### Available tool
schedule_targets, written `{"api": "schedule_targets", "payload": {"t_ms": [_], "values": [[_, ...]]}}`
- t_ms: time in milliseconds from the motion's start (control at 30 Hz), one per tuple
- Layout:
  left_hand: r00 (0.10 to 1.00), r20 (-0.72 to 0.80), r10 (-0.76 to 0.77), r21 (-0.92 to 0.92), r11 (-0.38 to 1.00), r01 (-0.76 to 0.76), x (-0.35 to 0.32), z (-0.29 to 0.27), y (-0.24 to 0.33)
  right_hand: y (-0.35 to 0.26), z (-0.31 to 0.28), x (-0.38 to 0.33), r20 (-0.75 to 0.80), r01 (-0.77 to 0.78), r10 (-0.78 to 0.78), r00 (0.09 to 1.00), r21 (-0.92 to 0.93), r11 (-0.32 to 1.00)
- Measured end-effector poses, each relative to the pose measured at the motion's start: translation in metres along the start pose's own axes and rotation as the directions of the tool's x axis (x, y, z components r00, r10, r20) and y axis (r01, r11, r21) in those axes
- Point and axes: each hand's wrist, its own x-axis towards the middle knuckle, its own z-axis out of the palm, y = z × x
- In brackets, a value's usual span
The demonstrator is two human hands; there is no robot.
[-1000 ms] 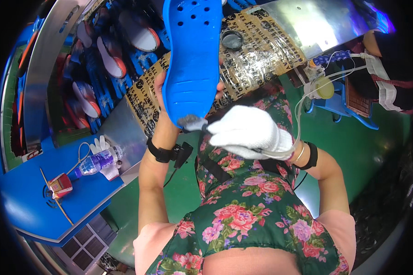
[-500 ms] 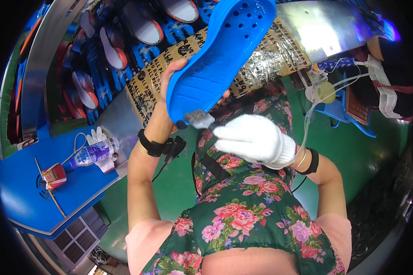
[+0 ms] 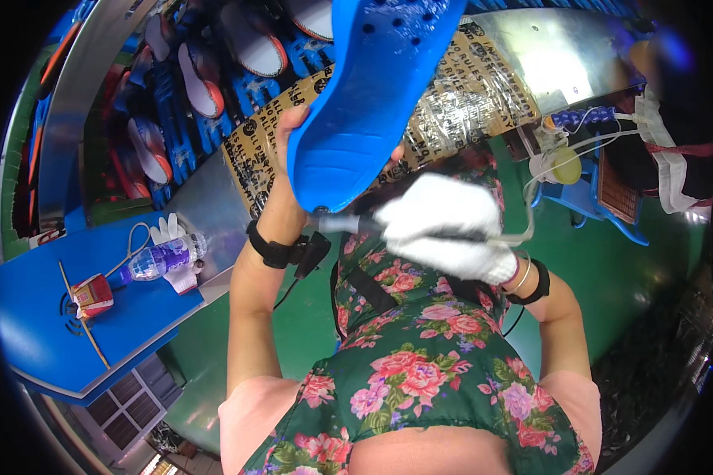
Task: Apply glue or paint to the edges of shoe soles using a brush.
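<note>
My bare left hand is wrapped around the heel half of a blue shoe sole, fingertips showing at both edges. The sole has raised sides, a glossy inner face and several round holes toward its far end, which runs out of the picture. In a white knit glove, my right hand is closed on a glue brush, with a thin clear tube running back from it. The brush head is smeared by motion just below the heel; whether it touches the sole I cannot tell.
Behind the sole is a padded edge wrapped in printed brown tape. Several shoe parts stand on blue holders at the far left. A blue side table bears a bottle, a white glove and a small red box.
The sole has shifted slightly left and up in the picture. The brush has dropped from the heel's rim to below it, and my right hand has rolled over.
</note>
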Motion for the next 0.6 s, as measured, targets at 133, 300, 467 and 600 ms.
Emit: {"api": "schedule_targets", "payload": {"t_ms": [133, 300, 467, 600], "values": [[0.998, 0.060, 0.013, -0.049, 0.999, -0.010, 0.005, 0.005, 0.001, 0.003, 0.010, 0.004, 0.018, 0.228, -0.241, 0.970, -0.397, 0.889], [0.987, 0.010, 0.158, 0.023, 0.987, -0.158, 0.007, 0.007, -0.001, -0.011, 0.010, -0.001, 0.083, 0.072, -0.063, 0.995, -0.108, 0.992], [0.992, 0.018, 0.124, -0.002, 0.992, -0.124, 0.000, -0.004, 0.000, -0.004, 0.009, 0.008, -0.002, 0.046, -0.049, 0.999, -0.246, 0.968], [0.991, -0.033, 0.130, -0.033, 0.991, -0.132, 0.005, -0.009, -0.007, 0.000, 0.005, -0.001, 0.027, -0.257, 0.257, 0.966, 0.217, 0.942]]}}
